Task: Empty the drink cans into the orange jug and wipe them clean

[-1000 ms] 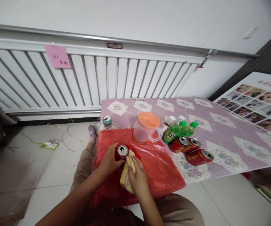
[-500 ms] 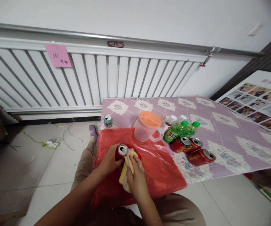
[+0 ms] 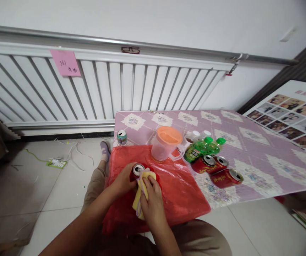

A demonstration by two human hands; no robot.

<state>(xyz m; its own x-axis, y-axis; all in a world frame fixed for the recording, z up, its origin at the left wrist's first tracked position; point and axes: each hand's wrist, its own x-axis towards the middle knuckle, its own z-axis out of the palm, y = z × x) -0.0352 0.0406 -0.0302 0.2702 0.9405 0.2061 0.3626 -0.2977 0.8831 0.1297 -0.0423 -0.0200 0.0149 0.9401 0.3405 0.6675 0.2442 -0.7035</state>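
Observation:
My left hand (image 3: 124,180) is closed around a dark red drink can (image 3: 137,170), which stands upright with its opened silver top facing up. In my right hand (image 3: 152,197) is a folded yellow cloth (image 3: 139,201) with a lilac edge, pressed against the can's right side near the rim. Both hands are over a red plastic sheet (image 3: 179,192) at the table's near left end. Behind them stands a clear pitcher (image 3: 160,151) with an orange lid. The lower part of the can is hidden by my hands and the cloth.
Several green-capped and white-capped bottles (image 3: 195,151) stand or lean right of the pitcher. Beside them are red cans (image 3: 226,178), one lying on its side. A small teal can (image 3: 121,138) stands at the table's (image 3: 249,160) far left corner. A white radiator (image 3: 142,85) runs behind.
The yellow cloth and my right hand have shifted slightly left and up, and the cloth now covers part of the can's top edge. My left hand keeps its hold.

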